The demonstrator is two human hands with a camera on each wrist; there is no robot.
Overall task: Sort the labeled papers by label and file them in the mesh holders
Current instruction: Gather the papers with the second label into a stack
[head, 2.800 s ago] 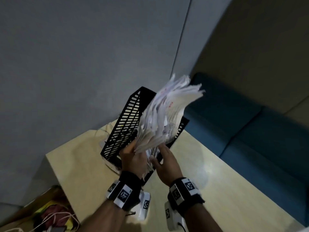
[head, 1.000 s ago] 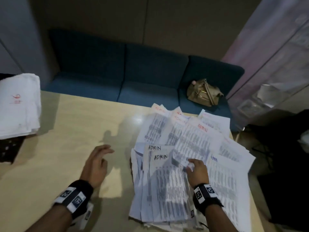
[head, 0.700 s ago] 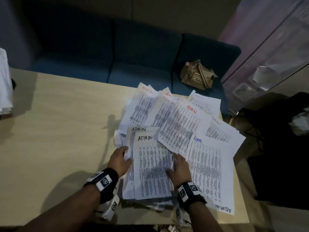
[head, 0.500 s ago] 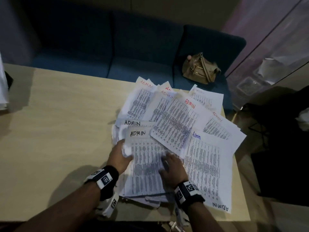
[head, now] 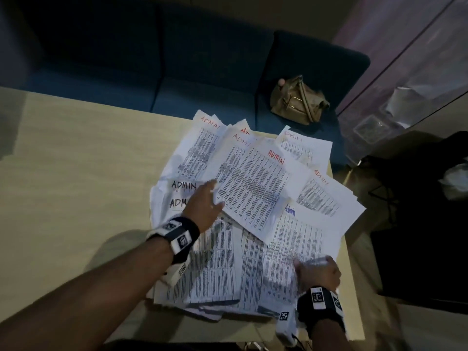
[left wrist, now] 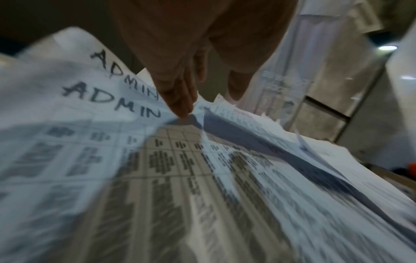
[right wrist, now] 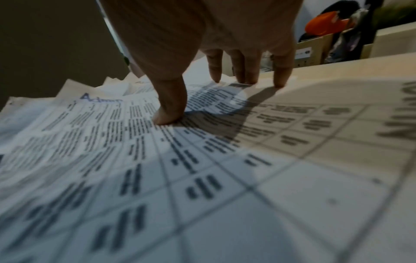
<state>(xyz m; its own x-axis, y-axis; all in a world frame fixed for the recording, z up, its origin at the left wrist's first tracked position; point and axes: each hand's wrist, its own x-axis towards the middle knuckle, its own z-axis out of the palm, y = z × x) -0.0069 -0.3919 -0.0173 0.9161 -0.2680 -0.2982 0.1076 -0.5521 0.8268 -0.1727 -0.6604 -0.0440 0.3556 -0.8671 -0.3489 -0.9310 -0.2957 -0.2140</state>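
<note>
— Papers (head: 255,198) lie fanned across the worktop (head: 76,173); where are my hands?
— Left hand (head: 202,206) flat on them, fingers straight; right hand (head: 316,272) presses fingertips down, gripping nothing.

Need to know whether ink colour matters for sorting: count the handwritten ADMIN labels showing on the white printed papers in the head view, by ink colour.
Red-ink ADMIN labels: 5 (one partly covered)
Black-ink ADMIN labels: 2
Blue-ink Admin label: 1
Faint ADMIN label, ink colour unclear: 1
Total: 9
</note>
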